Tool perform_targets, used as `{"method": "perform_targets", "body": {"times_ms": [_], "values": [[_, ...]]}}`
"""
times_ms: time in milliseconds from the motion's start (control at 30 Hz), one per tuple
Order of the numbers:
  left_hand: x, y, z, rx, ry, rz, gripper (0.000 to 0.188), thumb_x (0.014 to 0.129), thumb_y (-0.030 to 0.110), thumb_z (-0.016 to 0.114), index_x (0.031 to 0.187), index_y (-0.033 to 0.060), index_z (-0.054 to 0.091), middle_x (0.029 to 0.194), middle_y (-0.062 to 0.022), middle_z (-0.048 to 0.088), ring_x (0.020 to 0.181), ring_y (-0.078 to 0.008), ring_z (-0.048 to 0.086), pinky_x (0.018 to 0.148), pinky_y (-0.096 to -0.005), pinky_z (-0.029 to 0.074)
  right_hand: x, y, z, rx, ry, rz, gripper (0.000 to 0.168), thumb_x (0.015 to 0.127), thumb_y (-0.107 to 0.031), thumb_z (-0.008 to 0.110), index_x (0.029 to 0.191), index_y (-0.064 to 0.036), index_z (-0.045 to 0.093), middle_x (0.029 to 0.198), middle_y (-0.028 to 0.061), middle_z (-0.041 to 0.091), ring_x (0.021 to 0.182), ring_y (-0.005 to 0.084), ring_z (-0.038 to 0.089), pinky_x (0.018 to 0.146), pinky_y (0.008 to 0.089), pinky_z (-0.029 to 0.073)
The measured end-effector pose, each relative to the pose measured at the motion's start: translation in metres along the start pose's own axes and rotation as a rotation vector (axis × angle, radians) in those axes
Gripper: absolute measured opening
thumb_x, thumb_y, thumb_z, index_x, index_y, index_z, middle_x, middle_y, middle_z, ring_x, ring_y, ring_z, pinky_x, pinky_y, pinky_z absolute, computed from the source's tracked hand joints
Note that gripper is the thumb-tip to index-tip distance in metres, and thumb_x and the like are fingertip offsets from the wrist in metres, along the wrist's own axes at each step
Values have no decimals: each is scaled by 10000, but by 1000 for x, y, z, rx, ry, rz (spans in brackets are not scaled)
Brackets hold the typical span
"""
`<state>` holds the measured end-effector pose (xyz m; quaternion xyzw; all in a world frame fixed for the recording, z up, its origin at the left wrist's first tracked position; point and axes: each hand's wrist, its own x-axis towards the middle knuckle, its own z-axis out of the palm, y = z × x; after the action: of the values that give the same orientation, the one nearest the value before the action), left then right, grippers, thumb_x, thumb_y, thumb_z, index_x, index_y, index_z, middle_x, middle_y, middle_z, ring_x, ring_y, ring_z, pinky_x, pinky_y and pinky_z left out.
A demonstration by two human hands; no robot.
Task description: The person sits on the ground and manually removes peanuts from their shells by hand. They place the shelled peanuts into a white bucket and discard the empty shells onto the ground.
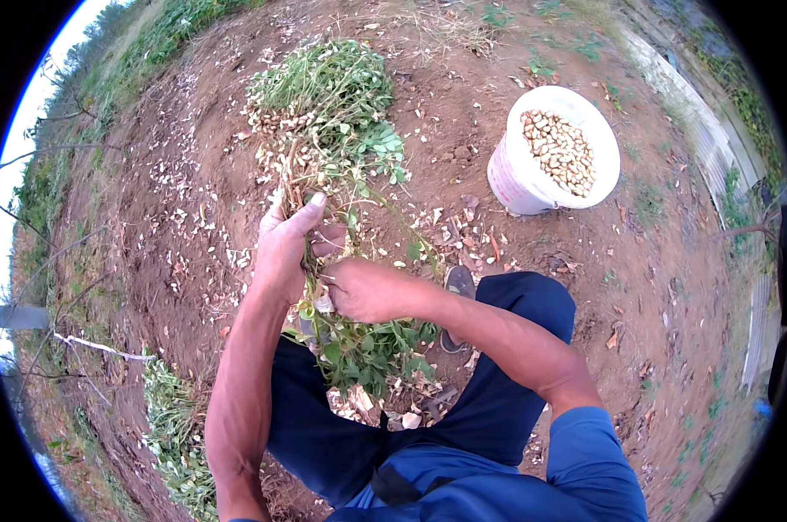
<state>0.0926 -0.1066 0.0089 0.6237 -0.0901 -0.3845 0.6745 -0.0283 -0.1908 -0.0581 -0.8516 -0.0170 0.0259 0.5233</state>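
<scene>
Between my knees I hold an uprooted peanut plant, its leafy tops hanging toward me and its pale roots pointing away. My left hand is closed around the stems near the root end, thumb on top. Just below it, my right hand has its fingers curled in on the same plant's stems; its fingertips are partly hidden. Beyond the roots lies a heap of peanut plants with pods showing along its near-left side. To the right stands a white plastic bucket holding many peanuts in the shell.
More pulled plants lie at the lower left, beside a bare branch. Shell bits and dry leaves litter the brown soil. Corrugated sheets edge the right side, and green growth borders the upper left.
</scene>
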Motion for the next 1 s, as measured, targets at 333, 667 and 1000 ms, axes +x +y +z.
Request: {"method": "perform_targets", "body": {"times_ms": [333, 667, 1000], "values": [[-1, 0, 16, 12, -13, -14, 248, 993, 217, 702, 1138, 59, 578, 876, -71, 667, 603, -176, 681, 459, -281, 535, -3, 12, -10, -185, -78, -42, 238, 894, -89, 520, 745, 69, 616, 749, 282, 638, 720, 475, 645, 672, 539, 513], [8, 21, -6, -389, 83, 29, 299, 1057, 332, 603, 1118, 40, 616, 765, -49, 611, 456, -91, 425, 364, -235, 304, -2, -11, -27, 335, 121, -115, 267, 1054, -213, 523, 1011, 27, 635, 765, 67, 651, 615, 168, 622, 573, 366, 504], [21, 39, -57, -661, 98, 215, 252, 1041, 289, 625, 1119, 50, 620, 925, -81, 687, 448, -91, 393, 382, -239, 321, -23, -39, -66, 1324, 143, 53, 269, 1082, -153, 521, 1224, 58, 610, 796, 35, 638, 413, 29, 420, 372, 223, 376]]}}
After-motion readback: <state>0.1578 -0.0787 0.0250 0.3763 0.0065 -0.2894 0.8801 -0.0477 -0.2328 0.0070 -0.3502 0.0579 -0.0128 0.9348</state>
